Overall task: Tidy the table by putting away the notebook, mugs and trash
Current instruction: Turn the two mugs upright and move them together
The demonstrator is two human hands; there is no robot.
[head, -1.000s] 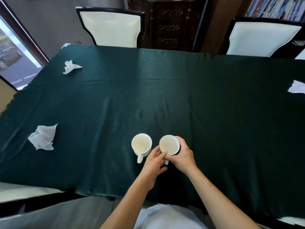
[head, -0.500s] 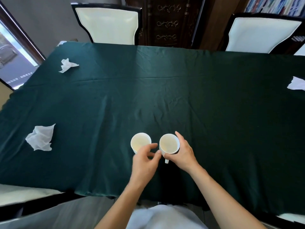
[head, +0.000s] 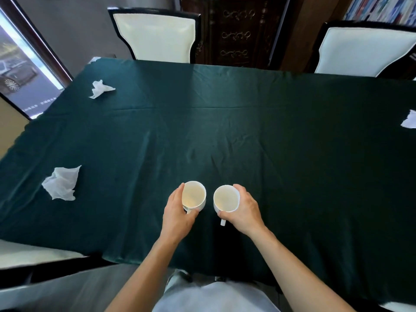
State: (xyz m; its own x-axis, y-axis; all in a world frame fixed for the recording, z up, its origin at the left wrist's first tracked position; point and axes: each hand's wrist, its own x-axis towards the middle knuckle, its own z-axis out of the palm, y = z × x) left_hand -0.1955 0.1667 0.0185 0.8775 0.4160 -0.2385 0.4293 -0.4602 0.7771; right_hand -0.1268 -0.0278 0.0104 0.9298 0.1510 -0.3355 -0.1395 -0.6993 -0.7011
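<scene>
Mug step underway: left hand (head: 177, 212) wrapped around left mug (head: 194, 195), right hand (head: 244, 208) around right mug (head: 226, 198), both near table (head: 225, 136) front edge. Next, likely: lift level, carry off. Crumpled tissues (head: 61, 183) remain left of mugs.

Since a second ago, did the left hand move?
Yes. The left hand slid leftward from beside the right mug, toward the near crumpled tissue, and now wraps the left mug.

Two white mugs stand side by side near the table's near edge: the left mug (head: 194, 195) and the right mug (head: 226, 198). Three crumpled tissues lie on the green cloth: one at the near left (head: 60, 183), one at the far left (head: 100, 88), one at the right edge (head: 409, 120). Two cream-backed chairs stand on the far side: one left (head: 155, 37), one right (head: 362, 51).
</scene>
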